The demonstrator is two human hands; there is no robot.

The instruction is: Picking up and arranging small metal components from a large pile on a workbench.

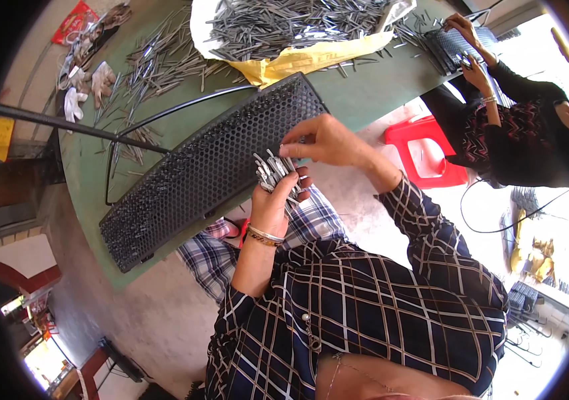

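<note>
My left hand [278, 200] is closed round a bundle of short, thin grey metal strips [272, 170], whose ends point up out of the fist. My right hand [328, 141] is just above the bundle, its thumb and forefinger drawn together by the tips of the strips. Whether a strip is between those fingers is too small to tell. Beyond both hands, a long black panel with rows of round-looking holes [224, 143] lies aslant at the table's near edge. Dark pieces crowd the holes at its left end and along its far side.
A white and yellow sack [311, 61] heaped with strips lies on the green table [358, 100]. Loose strips [164, 67] and gloves [101, 81] are at the left. A black rod [78, 125] crosses the panel. At the right, another person [518, 133] works beside a red stool [424, 177].
</note>
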